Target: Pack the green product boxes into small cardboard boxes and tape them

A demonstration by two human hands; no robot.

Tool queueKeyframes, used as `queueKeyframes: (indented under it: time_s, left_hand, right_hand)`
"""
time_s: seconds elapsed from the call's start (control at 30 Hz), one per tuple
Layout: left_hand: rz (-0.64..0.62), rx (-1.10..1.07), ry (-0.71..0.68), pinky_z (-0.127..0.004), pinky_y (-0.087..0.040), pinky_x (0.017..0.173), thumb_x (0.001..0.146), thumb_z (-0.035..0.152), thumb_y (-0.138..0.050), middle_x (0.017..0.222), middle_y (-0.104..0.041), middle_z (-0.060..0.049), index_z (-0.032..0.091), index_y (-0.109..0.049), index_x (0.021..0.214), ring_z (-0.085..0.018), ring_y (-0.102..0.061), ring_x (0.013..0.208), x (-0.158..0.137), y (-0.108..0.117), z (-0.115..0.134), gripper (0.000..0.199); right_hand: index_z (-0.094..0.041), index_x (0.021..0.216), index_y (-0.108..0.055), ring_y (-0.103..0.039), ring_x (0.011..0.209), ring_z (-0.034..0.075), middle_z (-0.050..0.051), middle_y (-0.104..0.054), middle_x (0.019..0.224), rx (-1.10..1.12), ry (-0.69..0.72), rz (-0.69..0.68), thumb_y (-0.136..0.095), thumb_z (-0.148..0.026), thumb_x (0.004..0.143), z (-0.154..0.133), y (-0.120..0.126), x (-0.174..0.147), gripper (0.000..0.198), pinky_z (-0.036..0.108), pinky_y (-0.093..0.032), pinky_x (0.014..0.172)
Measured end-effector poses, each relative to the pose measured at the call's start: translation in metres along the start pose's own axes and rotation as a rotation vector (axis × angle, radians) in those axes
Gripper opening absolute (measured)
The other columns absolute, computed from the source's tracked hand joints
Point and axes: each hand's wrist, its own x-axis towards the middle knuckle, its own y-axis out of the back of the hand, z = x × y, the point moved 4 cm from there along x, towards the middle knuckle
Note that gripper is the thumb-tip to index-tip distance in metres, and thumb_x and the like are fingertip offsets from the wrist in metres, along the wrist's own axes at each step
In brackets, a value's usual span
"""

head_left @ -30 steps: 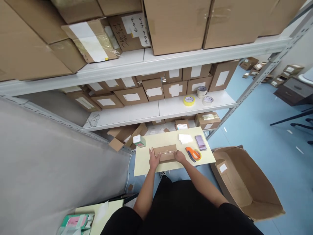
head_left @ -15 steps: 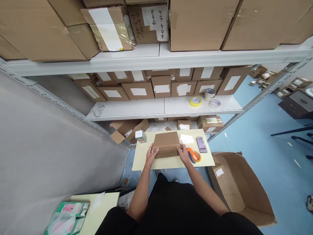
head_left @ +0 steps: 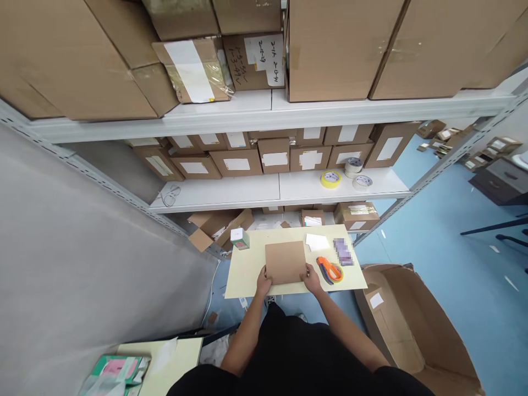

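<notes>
A brown cardboard box (head_left: 285, 262) is held over the pale yellow table, one broad flat face turned up toward me. My left hand (head_left: 264, 281) grips its lower left corner. At the lower right corner, my right hand (head_left: 311, 279) closes on the box with the thumb on top. Right of that hand lie an orange tape dispenser (head_left: 325, 268) and a roll of yellow tape (head_left: 337, 273). Beyond the box are a white sheet of paper (head_left: 317, 242) and a blurred purple item (head_left: 342, 252). A small white and green box (head_left: 240, 238) stands at the table's left.
A shelf rack (head_left: 231, 190) with labelled cartons rises behind the table (head_left: 243, 275). Tape rolls, one of them yellow (head_left: 330, 179), lie on its middle shelf. A large open carton (head_left: 429, 313) sits on the floor at right. Another table (head_left: 181, 352) is at lower left.
The box has tipped, so its broad face now shows and its front side no longer does. Both hands have shifted to its near corners. The whole view has moved slightly.
</notes>
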Motion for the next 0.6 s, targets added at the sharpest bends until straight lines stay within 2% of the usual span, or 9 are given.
queueKeyframes:
  time_s: [0.1, 0.2, 0.27, 0.4, 0.5, 0.6]
  left_hand:
    - [0.026, 0.031, -0.104, -0.044, -0.045, 0.114, 0.074, 0.018, -0.075, 0.159, -0.045, -0.015, 0.027, -0.033, 0.157, -0.029, -0.046, 0.146, 0.002, 0.012, 0.019, 0.093]
    - [0.016, 0.085, -0.102, -0.05, -0.043, 0.114, 0.069, 0.023, -0.082, 0.163, -0.037, -0.018, 0.029, -0.016, 0.163, -0.034, -0.041, 0.148, -0.001, 0.02, 0.034, 0.115]
    - [0.018, 0.157, -0.168, -0.052, -0.039, 0.118, 0.069, 0.026, -0.084, 0.165, -0.033, -0.017, 0.029, -0.019, 0.163, -0.035, -0.038, 0.15, -0.005, 0.022, 0.045, 0.115]
    - [-0.016, 0.397, -0.323, -0.047, -0.03, 0.125, 0.074, 0.027, -0.079, 0.164, -0.037, -0.01, 0.027, -0.049, 0.15, -0.032, -0.032, 0.154, -0.016, 0.017, 0.065, 0.082]
    - [-0.049, 0.526, -0.285, -0.047, -0.035, 0.123, 0.079, 0.027, -0.075, 0.167, -0.032, -0.009, 0.024, -0.07, 0.124, -0.034, -0.038, 0.15, -0.022, 0.011, 0.069, 0.045]
    - [-0.016, 0.557, -0.25, -0.048, -0.037, 0.122, 0.083, 0.027, -0.071, 0.166, -0.036, -0.007, 0.022, -0.076, 0.096, -0.034, -0.041, 0.148, -0.03, 0.007, 0.069, 0.015]
  right_hand:
    - [-0.018, 0.14, -0.049, -0.063, 0.128, 0.028, 0.014, -0.067, 0.135, 0.13, 0.105, 0.066, -0.057, -0.031, 0.08, -0.01, 0.011, 0.004, 0.063, 0.04, -0.054, 0.098]
    - [-0.018, 0.147, -0.043, -0.063, 0.128, 0.029, 0.014, -0.068, 0.133, 0.111, 0.099, 0.081, -0.06, -0.029, 0.075, -0.013, 0.019, 0.003, 0.075, 0.042, -0.053, 0.101]
    - [-0.02, 0.151, -0.041, -0.063, 0.128, 0.029, 0.013, -0.067, 0.136, 0.071, 0.116, 0.059, -0.062, -0.026, 0.072, -0.015, 0.021, 0.001, 0.082, 0.043, -0.052, 0.103]
    - [-0.022, 0.155, -0.038, -0.061, 0.13, 0.03, 0.013, -0.061, 0.144, 0.026, 0.126, 0.022, -0.064, -0.024, 0.071, -0.02, 0.02, -0.006, 0.088, 0.044, -0.051, 0.105]
    - [-0.023, 0.156, -0.038, -0.057, 0.135, 0.03, 0.012, -0.056, 0.15, 0.025, 0.173, 0.033, -0.063, -0.022, 0.071, -0.03, 0.023, -0.011, 0.089, 0.046, -0.048, 0.11]
    - [-0.024, 0.157, -0.037, -0.049, 0.143, 0.029, 0.01, -0.051, 0.156, 0.034, 0.26, 0.055, -0.06, -0.019, 0.07, -0.043, 0.029, -0.015, 0.091, 0.047, -0.042, 0.117]
